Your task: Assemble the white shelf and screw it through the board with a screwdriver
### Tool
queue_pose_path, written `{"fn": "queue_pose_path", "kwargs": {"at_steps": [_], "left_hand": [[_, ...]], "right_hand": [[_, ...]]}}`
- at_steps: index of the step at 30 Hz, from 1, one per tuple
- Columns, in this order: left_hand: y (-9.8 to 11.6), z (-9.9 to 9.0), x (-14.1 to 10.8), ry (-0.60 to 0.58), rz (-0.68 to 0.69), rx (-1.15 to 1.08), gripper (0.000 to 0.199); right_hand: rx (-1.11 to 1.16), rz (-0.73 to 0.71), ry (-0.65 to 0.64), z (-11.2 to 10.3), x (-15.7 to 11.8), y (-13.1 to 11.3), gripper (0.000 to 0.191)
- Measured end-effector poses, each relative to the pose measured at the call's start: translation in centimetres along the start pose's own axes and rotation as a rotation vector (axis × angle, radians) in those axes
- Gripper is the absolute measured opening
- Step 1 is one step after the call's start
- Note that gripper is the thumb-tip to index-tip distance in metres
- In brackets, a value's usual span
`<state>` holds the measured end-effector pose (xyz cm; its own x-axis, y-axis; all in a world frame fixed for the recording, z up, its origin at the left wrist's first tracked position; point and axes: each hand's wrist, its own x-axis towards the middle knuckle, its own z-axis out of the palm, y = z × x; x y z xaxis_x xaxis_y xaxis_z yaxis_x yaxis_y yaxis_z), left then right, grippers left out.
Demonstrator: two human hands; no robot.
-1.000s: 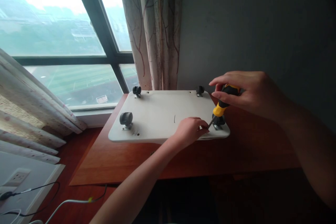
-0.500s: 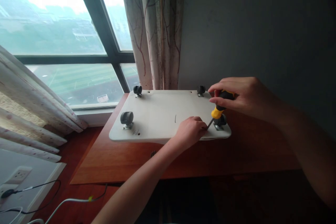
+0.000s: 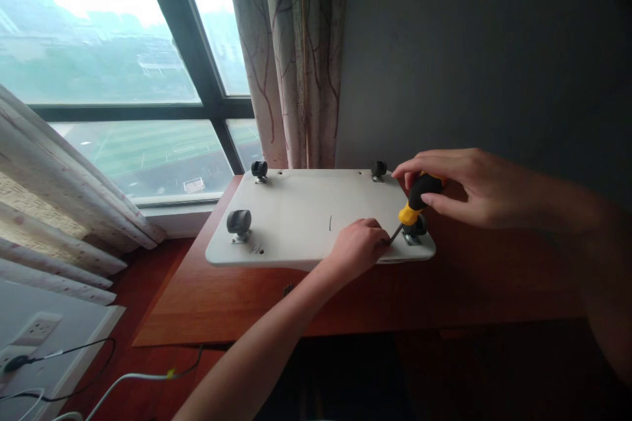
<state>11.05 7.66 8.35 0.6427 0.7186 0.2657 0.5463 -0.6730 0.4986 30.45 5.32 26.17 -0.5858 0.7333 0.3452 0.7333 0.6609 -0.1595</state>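
A white panel (image 3: 296, 210) with black casters at its corners lies on a reddish wooden table (image 3: 222, 306). My right hand (image 3: 459, 187) has its fingers around the black and yellow handle of a screwdriver (image 3: 409, 213), which leans with its shaft pointing down to the left, beside the near right caster (image 3: 415, 227). At the screwdriver's tip, my left hand (image 3: 359, 247) rests on the panel with its fingers pressed together; whatever they pinch is too small to make out.
Small dark pieces (image 3: 288, 289) lie on the table in front of the panel. A window and curtains (image 3: 306, 66) stand behind and to the left. Cables (image 3: 133, 376) run from a wall socket (image 3: 37, 330) at the lower left.
My right hand has shifted slightly to the right, and its thumb has moved back along the handle, showing more of it. My left hand has stayed in place.
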Motion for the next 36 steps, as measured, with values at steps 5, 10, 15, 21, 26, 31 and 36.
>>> {"fn": "queue_pose_path", "kwargs": {"at_steps": [5, 10, 15, 21, 26, 31, 36], "left_hand": [[0.2, 0.0, -0.1, 0.008, -0.002, 0.007, 0.018], [0.8, -0.6, -1.6, 0.038, -0.024, 0.025, 0.023], [1.7, -1.3, -5.5, 0.12, -0.096, 0.045, 0.03], [1.8, -0.8, -10.6, 0.194, -0.146, 0.174, 0.036], [1.2, 0.4, -13.1, 0.24, -0.203, 0.25, 0.048], [0.6, 1.6, -14.0, 0.216, -0.205, 0.285, 0.058], [0.1, 2.2, -14.2, 0.209, -0.208, 0.278, 0.062]], "right_hand": [[-0.133, 0.069, -0.025, 0.5, 0.4, 0.6, 0.041], [-0.322, 0.172, 0.031, 1.2, 0.6, 0.2, 0.039], [-0.091, 0.079, -0.089, 0.6, 0.2, -0.2, 0.034], [-0.213, 0.163, 0.104, 1.8, -0.3, 0.6, 0.038], [-0.199, 0.199, 0.113, 2.0, -0.9, 0.1, 0.029], [-0.025, 0.148, 0.003, 1.4, -1.4, 0.0, 0.036], [-0.312, 0.208, 0.187, 2.5, -1.3, 0.3, 0.041]]}}
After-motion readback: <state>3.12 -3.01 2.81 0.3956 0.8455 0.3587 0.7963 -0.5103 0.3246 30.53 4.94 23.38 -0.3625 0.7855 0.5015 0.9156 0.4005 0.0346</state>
